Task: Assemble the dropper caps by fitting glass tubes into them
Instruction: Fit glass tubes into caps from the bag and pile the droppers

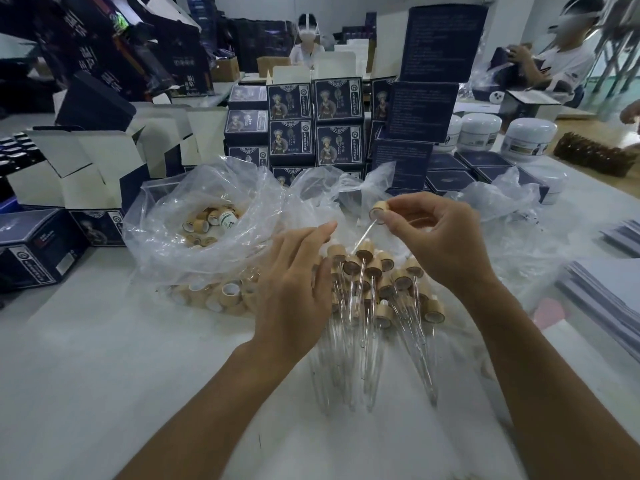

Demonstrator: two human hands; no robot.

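My right hand (434, 237) is raised above the pile, thumb and fingertips pinching a wooden dropper cap (378, 210). A glass tube (363, 237) is seated in that cap and slants down and left, its tip just above the heap.

My left hand (294, 282) is flat and relaxed, fingers straight, gripping nothing. It hovers over the left edge of the pile of assembled droppers (377, 289); whether the palm touches them I cannot tell.

The assembled droppers lie in the middle of the white table (104, 358), caps bunched at the far end, tubes fanning toward me. Their tips stop well short of the near edge of the table.

Left of the pile: an open clear plastic bag (207, 216) with loose caps inside, plus more loose caps (214, 292) pressed against its near wall. The bag's edge is just beside my left fingers.

Behind the hands, crumpled plastic (346, 181), then a wall of stacked dark printed boxes (311, 123) closing off the far side. Open white-lined cartons (86, 161) stand far left. White jars (526, 135) far right. Paper stacks (609, 282) sit at the right edge.

Open room: the broad bare tabletop near left, in front of the bag, and a narrower strip near right between my forearm and the papers.
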